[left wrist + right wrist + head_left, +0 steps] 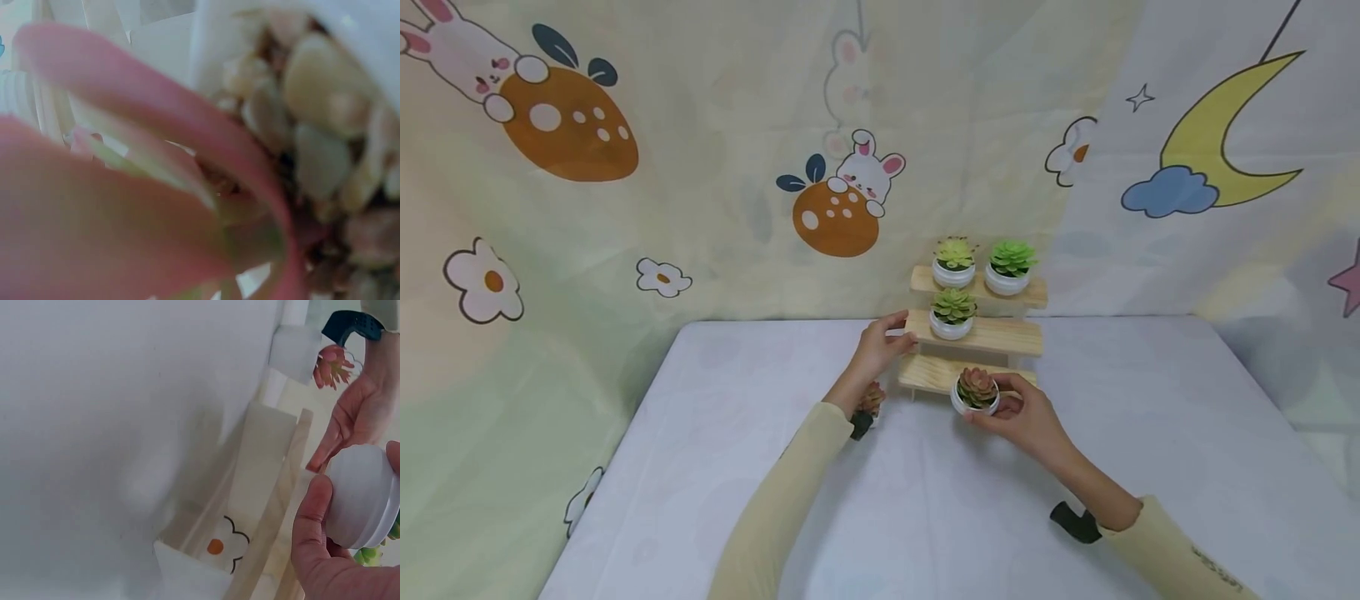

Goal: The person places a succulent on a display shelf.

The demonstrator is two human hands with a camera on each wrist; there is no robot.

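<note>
A tiered wooden shelf stand [1000, 335] stands at the back of the table. My left hand [874, 354] grips the left end of its middle board, forefinger above and thumb below. With thumb and fingers my right hand [1026, 417] pinches the white pot of a reddish succulent [977, 388], in front of the lowest board. The right wrist view shows that white pot [359, 497] from below. Beside my left wrist stands another reddish succulent [872, 398], partly hidden by the arm; its pink leaves [125, 212] fill the left wrist view, next to pebbles [322, 159] in its pot.
Two green succulents in white pots, a pale one [954, 254] and a bright one [1011, 260], sit on the top board. Another green succulent [953, 310] sits on the middle board's left part. A white cloth covers the table [925, 517]; a printed curtain [722, 192] hangs behind.
</note>
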